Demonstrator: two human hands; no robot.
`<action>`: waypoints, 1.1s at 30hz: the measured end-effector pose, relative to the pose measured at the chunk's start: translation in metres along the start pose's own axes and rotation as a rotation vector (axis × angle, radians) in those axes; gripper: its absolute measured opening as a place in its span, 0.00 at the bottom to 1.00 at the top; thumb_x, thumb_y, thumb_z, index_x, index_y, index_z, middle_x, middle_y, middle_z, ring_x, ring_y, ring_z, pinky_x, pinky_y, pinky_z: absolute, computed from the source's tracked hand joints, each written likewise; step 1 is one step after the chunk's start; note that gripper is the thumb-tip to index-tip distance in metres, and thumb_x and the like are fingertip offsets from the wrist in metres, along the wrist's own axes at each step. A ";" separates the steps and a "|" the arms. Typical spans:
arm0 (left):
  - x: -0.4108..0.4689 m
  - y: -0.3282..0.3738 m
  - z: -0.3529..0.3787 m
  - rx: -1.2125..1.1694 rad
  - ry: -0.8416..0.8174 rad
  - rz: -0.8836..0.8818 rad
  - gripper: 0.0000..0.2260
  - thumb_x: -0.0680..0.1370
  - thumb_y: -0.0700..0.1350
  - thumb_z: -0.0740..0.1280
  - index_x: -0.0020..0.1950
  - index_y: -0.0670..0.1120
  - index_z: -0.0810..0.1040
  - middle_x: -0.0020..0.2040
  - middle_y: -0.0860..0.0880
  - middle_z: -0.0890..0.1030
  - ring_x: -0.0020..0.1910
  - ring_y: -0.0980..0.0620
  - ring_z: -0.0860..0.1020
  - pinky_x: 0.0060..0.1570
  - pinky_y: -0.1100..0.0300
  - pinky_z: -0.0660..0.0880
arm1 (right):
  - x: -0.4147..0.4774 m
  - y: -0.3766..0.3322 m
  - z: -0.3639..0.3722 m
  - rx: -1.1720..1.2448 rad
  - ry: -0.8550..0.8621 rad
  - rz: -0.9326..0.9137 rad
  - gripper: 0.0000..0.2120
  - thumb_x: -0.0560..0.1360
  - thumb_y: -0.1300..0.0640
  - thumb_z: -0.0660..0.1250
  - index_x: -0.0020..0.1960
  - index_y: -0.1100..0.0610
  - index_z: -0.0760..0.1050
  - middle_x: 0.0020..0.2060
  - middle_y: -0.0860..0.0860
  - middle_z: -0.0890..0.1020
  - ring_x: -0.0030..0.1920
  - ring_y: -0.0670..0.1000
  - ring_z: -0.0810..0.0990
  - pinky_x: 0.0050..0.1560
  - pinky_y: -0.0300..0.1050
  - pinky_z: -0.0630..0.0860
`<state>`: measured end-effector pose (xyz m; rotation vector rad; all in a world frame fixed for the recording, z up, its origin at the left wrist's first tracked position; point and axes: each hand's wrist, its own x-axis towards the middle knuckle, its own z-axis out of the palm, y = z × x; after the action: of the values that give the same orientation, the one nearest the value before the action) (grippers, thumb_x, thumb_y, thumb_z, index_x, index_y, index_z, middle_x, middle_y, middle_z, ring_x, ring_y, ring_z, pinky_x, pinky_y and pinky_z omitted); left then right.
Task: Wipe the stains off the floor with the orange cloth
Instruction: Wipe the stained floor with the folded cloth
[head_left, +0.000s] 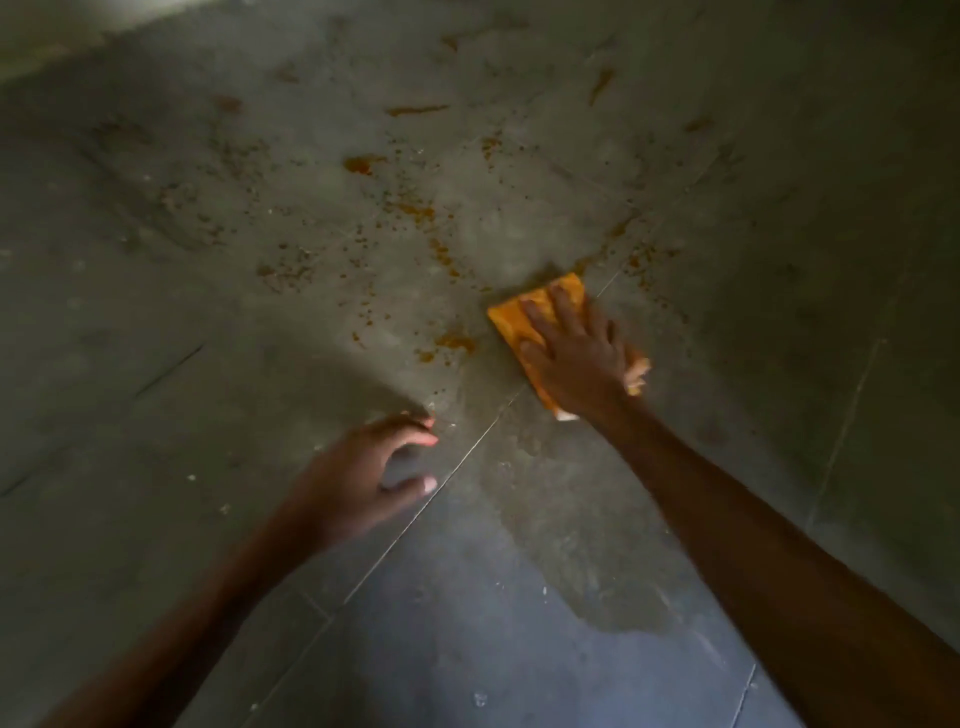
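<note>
So the right hand (576, 353) is pressed flat, fingers spread, on the folded orange cloth (524, 322) on the grey tile floor (208, 312). The rusty stains (415, 210) lie mostly ahead and to the left of it, so that hand's closer. Left hand (363, 478) hovers loosely curled, holding nothing.

Right hand (576, 353) lies on the cloth (511, 317) at frame centre-right — stains (415, 210) above, left hand (363, 470) lower left.
</note>
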<state>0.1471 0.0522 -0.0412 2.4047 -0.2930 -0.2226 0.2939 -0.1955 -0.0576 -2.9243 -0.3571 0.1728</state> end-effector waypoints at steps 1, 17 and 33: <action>0.008 -0.001 -0.011 -0.005 0.063 -0.017 0.18 0.71 0.60 0.64 0.57 0.55 0.80 0.59 0.59 0.81 0.59 0.63 0.77 0.63 0.56 0.73 | 0.009 -0.028 0.006 0.003 -0.002 -0.029 0.27 0.80 0.37 0.50 0.78 0.36 0.53 0.81 0.46 0.51 0.78 0.64 0.52 0.74 0.64 0.52; 0.029 -0.106 -0.069 0.383 -0.094 -0.356 0.58 0.58 0.82 0.55 0.76 0.58 0.31 0.75 0.61 0.28 0.74 0.54 0.26 0.71 0.35 0.32 | 0.071 -0.092 0.010 -0.033 -0.025 -0.091 0.31 0.76 0.35 0.40 0.78 0.38 0.53 0.81 0.46 0.51 0.78 0.63 0.51 0.75 0.63 0.52; 0.017 -0.105 -0.066 0.293 0.140 -0.256 0.59 0.59 0.81 0.59 0.80 0.51 0.43 0.80 0.56 0.39 0.77 0.53 0.33 0.74 0.37 0.36 | 0.082 -0.172 0.027 -0.116 -0.056 -0.344 0.28 0.79 0.37 0.45 0.79 0.39 0.50 0.81 0.47 0.49 0.79 0.61 0.49 0.75 0.64 0.52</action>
<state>0.1948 0.1658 -0.0631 2.7320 0.0526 -0.1321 0.3304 -0.0067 -0.0565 -2.9148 -0.8968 0.1880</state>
